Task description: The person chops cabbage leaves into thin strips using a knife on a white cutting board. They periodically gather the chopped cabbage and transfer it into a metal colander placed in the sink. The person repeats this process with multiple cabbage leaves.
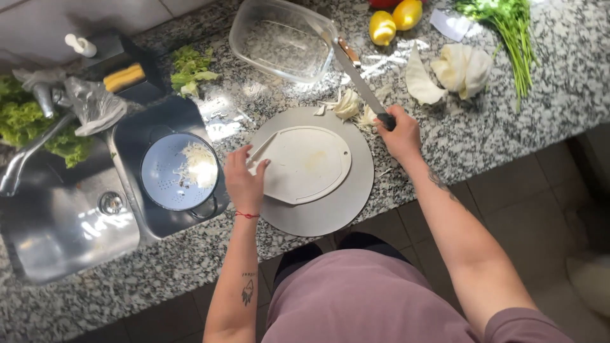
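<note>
My left hand (244, 179) grips the left end of a white oval cutting board (305, 165), which lies on a round grey mat (330, 216). My right hand (401, 134) is shut on the dark handle of a long knife (356, 79), its blade pointing up and left toward a clear plastic container (279, 39). Small cabbage scraps (349, 107) lie at the mat's far edge, just left of the knife hand. A pale blue colander (171, 178) holding shredded cabbage sits in the sink to the left of my left hand.
Cabbage leaves (460, 70), two yellow peppers (393, 20) and green herbs (511, 32) lie on the granite counter (508, 133) at the back right. Lettuce (190, 68) lies by the steel sink (70, 222), with more lettuce (32, 124) and a tap (25, 152) at the left.
</note>
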